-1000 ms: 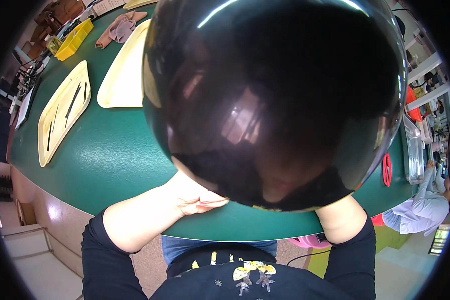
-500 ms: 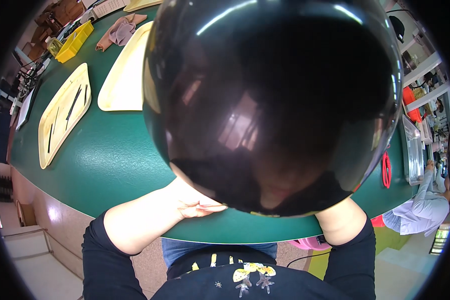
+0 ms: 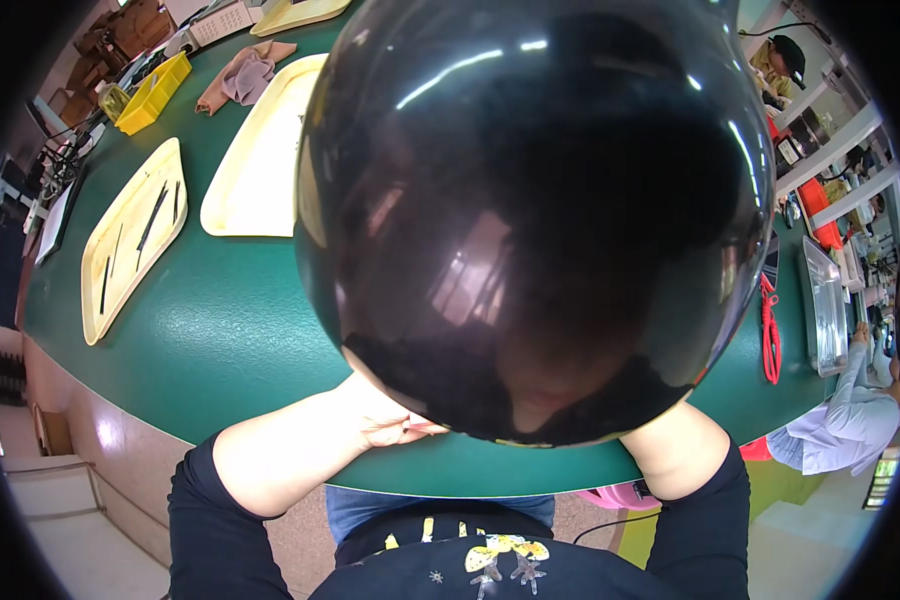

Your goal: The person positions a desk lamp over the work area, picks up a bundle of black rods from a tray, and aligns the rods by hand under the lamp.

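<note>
A large, glossy black rounded object (image 3: 550, 230) fills the middle of the head view, close to the camera, with light strips and windows mirrored on it. My left hand (image 3: 388, 418) is at its lower left edge, partly covered by it. The fingers that show look curled inward; what they hold, if anything, is hidden. Of my right arm, only the forearm (image 3: 678, 450) shows at the lower right edge of the black object. The right hand itself is hidden behind it. Both forearms rest near the front edge of the green table (image 3: 230, 310).
On the left, a cream tray (image 3: 120, 275) holds several thin dark sticks. Behind it are another cream tray (image 3: 255, 180), a folded cloth (image 3: 242, 78) and a yellow bin (image 3: 155, 92). On the right are a red cord (image 3: 770, 335), a clear tray (image 3: 825, 305) and a co-worker (image 3: 835, 430).
The view has shifted slightly, and the black object's right edge now sits further left. More shows at the right, including the red cord and a person in a black cap.
</note>
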Action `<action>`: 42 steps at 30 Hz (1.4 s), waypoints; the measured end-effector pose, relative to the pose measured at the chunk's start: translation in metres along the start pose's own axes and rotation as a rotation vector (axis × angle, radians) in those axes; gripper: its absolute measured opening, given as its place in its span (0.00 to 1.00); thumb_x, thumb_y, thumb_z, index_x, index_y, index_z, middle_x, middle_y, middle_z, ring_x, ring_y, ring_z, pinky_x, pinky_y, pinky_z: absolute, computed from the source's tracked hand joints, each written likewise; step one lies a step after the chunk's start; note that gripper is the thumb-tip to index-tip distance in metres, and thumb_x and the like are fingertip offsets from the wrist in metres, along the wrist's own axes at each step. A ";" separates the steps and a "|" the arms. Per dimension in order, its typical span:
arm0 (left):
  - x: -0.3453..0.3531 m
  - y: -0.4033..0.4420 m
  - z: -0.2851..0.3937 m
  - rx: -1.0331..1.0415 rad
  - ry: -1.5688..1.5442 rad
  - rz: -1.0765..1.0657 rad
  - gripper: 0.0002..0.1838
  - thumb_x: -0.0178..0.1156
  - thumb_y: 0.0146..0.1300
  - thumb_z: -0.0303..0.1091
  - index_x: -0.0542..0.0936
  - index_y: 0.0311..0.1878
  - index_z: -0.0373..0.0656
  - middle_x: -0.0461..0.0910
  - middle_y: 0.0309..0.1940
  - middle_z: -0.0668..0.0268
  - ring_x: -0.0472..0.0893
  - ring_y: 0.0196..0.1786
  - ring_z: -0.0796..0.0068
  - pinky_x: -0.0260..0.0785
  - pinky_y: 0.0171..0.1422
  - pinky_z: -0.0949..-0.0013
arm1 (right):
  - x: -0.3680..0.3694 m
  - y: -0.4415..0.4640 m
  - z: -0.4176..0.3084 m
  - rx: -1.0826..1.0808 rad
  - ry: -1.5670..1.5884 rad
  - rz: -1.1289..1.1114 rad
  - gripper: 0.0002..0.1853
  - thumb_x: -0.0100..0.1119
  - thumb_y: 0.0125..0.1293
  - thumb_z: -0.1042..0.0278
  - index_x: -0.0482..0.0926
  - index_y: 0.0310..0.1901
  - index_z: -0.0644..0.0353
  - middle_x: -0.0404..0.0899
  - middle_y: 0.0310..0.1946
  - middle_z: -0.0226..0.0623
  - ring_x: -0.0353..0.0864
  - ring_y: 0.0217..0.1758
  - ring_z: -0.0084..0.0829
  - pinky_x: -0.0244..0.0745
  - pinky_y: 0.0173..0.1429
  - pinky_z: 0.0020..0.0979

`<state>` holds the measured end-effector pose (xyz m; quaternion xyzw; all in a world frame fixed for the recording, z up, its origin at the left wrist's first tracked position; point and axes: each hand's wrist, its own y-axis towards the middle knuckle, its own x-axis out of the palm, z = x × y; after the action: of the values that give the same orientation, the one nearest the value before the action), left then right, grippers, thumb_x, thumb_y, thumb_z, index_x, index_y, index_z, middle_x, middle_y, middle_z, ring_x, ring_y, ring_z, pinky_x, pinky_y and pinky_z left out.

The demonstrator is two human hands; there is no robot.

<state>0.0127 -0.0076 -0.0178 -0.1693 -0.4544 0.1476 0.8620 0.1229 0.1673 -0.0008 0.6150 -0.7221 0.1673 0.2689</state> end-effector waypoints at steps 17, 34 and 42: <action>0.014 -0.011 0.009 0.275 0.260 0.082 0.12 0.46 0.69 0.28 0.75 0.43 0.29 0.77 0.26 0.58 0.63 0.11 0.82 0.52 0.13 0.80 | -0.027 -0.007 0.022 0.103 -0.251 0.134 0.33 0.60 0.48 0.84 0.55 0.55 0.65 0.76 0.31 0.37 0.78 0.30 0.25 0.76 0.38 0.29; 0.025 -0.015 0.013 0.280 0.413 0.138 0.14 0.46 0.70 0.32 0.76 0.43 0.30 0.79 0.26 0.60 0.70 0.16 0.81 0.58 0.19 0.81 | -0.003 0.002 0.019 -0.051 -0.289 0.077 0.38 0.56 0.51 0.88 0.52 0.63 0.67 0.74 0.34 0.42 0.77 0.37 0.28 0.75 0.40 0.31; 0.030 -0.013 0.010 0.195 0.421 0.194 0.12 0.49 0.68 0.33 0.77 0.39 0.34 0.78 0.22 0.63 0.69 0.15 0.80 0.59 0.18 0.78 | 0.007 0.011 0.011 0.223 -0.339 0.119 0.17 0.52 0.52 0.87 0.70 0.46 0.69 0.76 0.28 0.38 0.74 0.27 0.21 0.70 0.30 0.23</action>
<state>0.0222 -0.0053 0.0147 -0.1551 -0.2303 0.2344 0.9316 0.1094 0.1576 -0.0045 0.6168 -0.7689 0.1559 0.0635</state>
